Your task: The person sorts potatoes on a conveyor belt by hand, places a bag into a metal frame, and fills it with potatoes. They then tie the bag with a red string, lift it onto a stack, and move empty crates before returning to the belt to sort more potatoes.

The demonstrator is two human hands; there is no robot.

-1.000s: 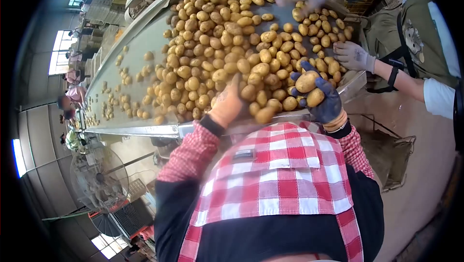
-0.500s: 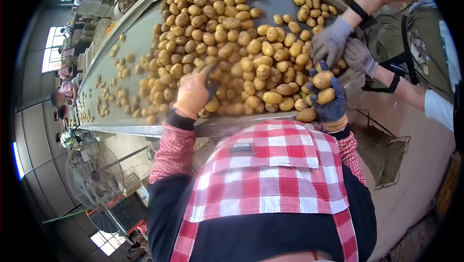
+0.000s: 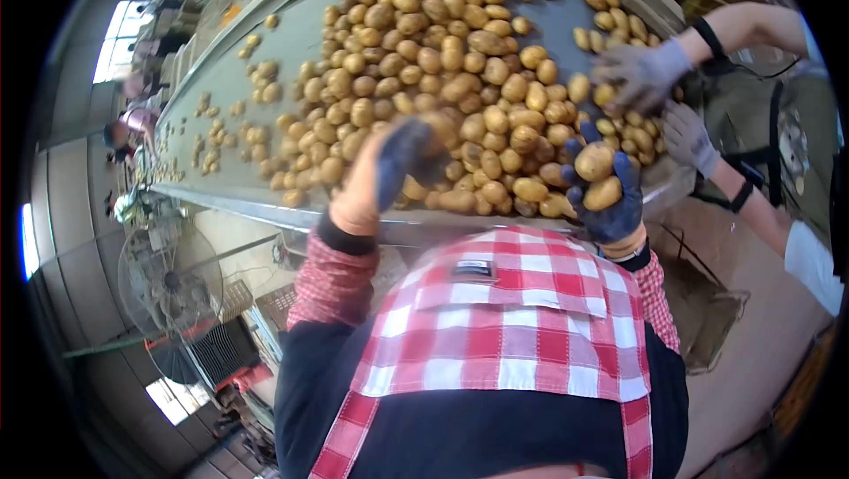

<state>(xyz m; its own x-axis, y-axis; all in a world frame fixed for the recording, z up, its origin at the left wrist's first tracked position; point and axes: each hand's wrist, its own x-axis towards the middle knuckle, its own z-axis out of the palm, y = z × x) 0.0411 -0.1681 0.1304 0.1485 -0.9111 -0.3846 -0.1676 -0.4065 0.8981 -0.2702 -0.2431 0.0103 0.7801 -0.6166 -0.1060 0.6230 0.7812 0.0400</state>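
Many yellow-brown potatoes (image 3: 522,138) lie heaped on a grey sorting table (image 3: 265,130). My right hand (image 3: 610,218), in a dark blue and orange glove, is turned palm up at the near edge of the heap. Its fingers curl round two potatoes (image 3: 594,161). My left hand (image 3: 393,165), in a similar glove, is over the left-middle part of the heap. Motion smears its fingers, and whether a potato is between them cannot be made out.
At the right, a co-worker's grey-gloved hands (image 3: 644,76) touch the potatoes from the table's far end. A metal rim (image 3: 416,229) runs along the near side. On the left stands a large fan (image 3: 172,280); more people are in the background.
My left hand has turned, so its blue palm side shows, and lies further right. My right hand still holds two potatoes. The co-worker's hands have moved apart. The view has shifted slightly.
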